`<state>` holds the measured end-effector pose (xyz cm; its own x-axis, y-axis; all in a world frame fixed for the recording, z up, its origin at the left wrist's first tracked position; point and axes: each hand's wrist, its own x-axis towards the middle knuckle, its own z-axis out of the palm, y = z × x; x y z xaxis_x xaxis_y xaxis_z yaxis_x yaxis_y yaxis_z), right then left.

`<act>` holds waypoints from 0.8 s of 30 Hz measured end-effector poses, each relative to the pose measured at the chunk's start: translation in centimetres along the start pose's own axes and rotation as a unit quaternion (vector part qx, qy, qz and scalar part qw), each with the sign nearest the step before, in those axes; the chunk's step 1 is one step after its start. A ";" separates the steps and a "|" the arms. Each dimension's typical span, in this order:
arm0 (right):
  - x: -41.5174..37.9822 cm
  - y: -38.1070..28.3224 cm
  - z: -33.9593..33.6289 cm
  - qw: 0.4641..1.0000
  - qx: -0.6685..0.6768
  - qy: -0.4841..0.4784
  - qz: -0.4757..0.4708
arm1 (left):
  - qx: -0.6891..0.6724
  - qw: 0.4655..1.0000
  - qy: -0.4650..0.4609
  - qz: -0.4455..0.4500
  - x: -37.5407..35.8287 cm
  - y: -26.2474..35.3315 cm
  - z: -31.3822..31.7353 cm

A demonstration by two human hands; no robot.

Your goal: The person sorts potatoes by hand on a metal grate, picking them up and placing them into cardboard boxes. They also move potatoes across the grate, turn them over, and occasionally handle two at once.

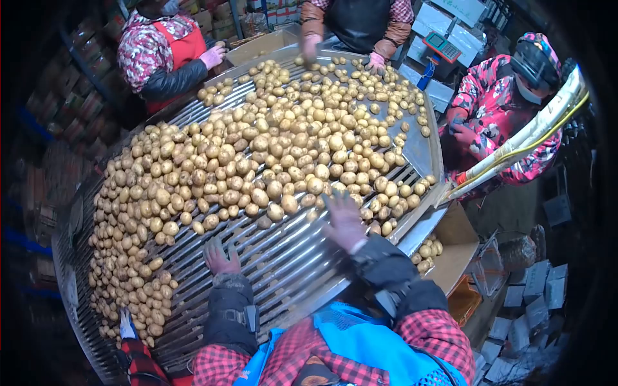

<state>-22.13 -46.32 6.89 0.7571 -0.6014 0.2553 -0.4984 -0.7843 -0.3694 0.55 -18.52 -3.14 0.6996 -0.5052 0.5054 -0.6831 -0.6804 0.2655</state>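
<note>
Head view, looking down on a round slatted metal sorting table (pixel 283 257) heaped with small yellow potatoes (pixel 257 154).

Left hand (pixel 221 258): at about 7 o'clock of the table, palm down on bare slats, fingers spread and open, gripping nothing. Nearest potatoes lie just beyond the fingertips toward 12 o'clock, apart from them.

Right hand (pixel 344 220): at about 5 o'clock, palm down, fingers splayed open, blurred. Fingertips reach the near edge of the potato heap; cannot tell whether they touch any potato. Nothing held.

Both forearms wear dark sleeve covers over red plaid sleeves; a blue apron (pixel 360 341) shows at the bottom edge.

Potatoes: main mass spans the table from 9 o'clock through centre to 2 o'clock; a band runs down the rim from 9 to 7 o'clock. The sector nearest the wearer, around 6 o'clock, is mostly bare slats.

Open cardboard box (pixel 450 257) just off the rim at 4 o'clock, several potatoes inside.

Other people: one in a red apron (pixel 187 45) at 11 o'clock, hand at the rim; one in a dark apron (pixel 357 22) at 12 o'clock, both hands on the potatoes; one in a pink patterned jacket (pixel 496 96) at 2 o'clock. A scale (pixel 441 46) sits behind the table near 1 o'clock.
</note>
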 end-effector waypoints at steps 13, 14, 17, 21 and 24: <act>11.2 6.1 1.6 0.993 -0.011 -0.099 -0.059 | 0.004 0.999 -0.039 -0.014 0.3 0.5 -1.0; 11.8 5.3 -0.7 0.990 -0.003 -0.139 -0.036 | 0.003 0.999 -0.046 -0.020 0.3 0.7 -1.1; 15.4 7.9 -0.8 0.997 0.022 0.078 0.011 | 0.007 0.999 -0.036 -0.003 0.6 1.2 -1.5; 24.1 15.8 3.7 0.993 0.011 0.014 0.113 | -0.006 0.998 -0.060 -0.009 0.7 0.9 -1.5; 24.0 14.2 4.1 0.978 -0.009 -0.120 0.168 | -0.006 0.997 -0.069 -0.017 0.6 0.8 -1.4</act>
<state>-9.30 -71.28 4.16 0.6251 -0.7746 -0.0963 -0.7424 -0.5519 -0.3799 0.18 -18.60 -1.45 0.7435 -0.5508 0.3792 -0.6608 -0.6922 0.2903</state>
